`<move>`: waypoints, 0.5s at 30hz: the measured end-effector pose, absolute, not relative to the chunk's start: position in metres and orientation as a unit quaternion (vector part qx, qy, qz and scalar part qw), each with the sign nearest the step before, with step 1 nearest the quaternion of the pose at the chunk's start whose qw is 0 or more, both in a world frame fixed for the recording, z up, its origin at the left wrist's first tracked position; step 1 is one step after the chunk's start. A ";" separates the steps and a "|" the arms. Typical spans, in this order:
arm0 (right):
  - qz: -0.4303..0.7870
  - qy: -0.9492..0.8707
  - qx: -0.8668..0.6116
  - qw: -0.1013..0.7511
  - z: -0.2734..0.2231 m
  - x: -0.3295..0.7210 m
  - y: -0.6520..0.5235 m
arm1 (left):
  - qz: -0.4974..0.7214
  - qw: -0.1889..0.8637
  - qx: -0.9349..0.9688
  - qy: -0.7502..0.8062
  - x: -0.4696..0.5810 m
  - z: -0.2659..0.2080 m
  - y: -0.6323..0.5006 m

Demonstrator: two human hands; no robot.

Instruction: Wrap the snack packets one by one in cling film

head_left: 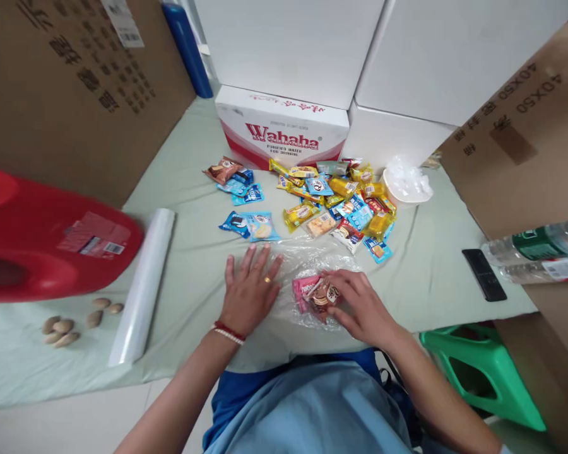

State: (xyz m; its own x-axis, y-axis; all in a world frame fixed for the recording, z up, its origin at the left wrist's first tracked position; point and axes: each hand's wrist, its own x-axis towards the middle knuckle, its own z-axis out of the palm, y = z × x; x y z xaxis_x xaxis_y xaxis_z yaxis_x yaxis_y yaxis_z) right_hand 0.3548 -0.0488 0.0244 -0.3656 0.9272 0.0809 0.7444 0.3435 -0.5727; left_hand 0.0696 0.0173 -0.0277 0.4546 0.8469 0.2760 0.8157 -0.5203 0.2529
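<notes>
My left hand (250,287) lies flat, fingers spread, on the left edge of a sheet of clear plastic film (288,255). A ring and two bracelets are on it. On the film sit a pink snack packet (303,291) and, overlapping its right side, a brown wafer packet (322,297). The fingers and thumb of my right hand (360,302) close around the brown packet's right side, partly covering it. Just beyond the film are a pale blue snack packet (261,227), a dark blue packet (235,224) and a clear-wrapped biscuit (320,224).
A heap of wrapped snacks (343,188) lies before the Wahaha box (284,135). A white bowl (400,192) holds crumpled plastic. Leftward are a film roll (144,284), several brown nuts (64,326) and a red jug (52,233). A phone (484,275) and bottles (539,246) are right.
</notes>
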 end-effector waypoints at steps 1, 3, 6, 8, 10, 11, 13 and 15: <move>0.237 -0.839 -0.460 0.169 0.028 0.361 -0.044 | 0.185 0.042 0.870 0.455 0.068 -0.024 0.011; 0.248 -0.884 -0.381 0.106 0.030 0.369 -0.033 | 0.170 0.062 0.910 0.373 0.062 -0.019 -0.002; 0.247 -0.895 -0.367 0.062 0.028 0.368 -0.018 | 0.144 0.109 0.941 0.285 0.050 -0.012 -0.017; 0.247 -0.895 -0.363 0.074 0.025 0.363 -0.013 | 0.124 0.142 0.950 0.250 0.041 -0.009 -0.027; 0.244 -0.886 -0.379 0.107 0.022 0.358 -0.011 | 0.108 0.162 0.952 0.236 0.034 -0.008 -0.037; 0.242 -0.878 -0.393 0.124 0.020 0.355 -0.011 | 0.106 0.160 0.951 0.242 0.031 -0.009 -0.042; 0.237 -0.864 -0.418 0.147 0.015 0.351 -0.014 | 0.112 0.135 0.944 0.279 0.026 -0.013 -0.051; 0.239 -0.854 -0.436 0.152 0.008 0.349 -0.017 | 0.113 0.093 0.935 0.323 0.021 -0.020 -0.057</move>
State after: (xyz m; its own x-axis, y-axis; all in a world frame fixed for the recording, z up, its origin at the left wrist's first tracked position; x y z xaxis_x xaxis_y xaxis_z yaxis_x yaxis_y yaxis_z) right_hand 0.3490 -0.0168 0.0080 -0.5745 0.8169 0.0510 0.6715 0.5061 -0.5412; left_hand 0.0214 -0.0570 -0.0202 0.7657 0.6251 0.1515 0.5829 -0.7740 0.2475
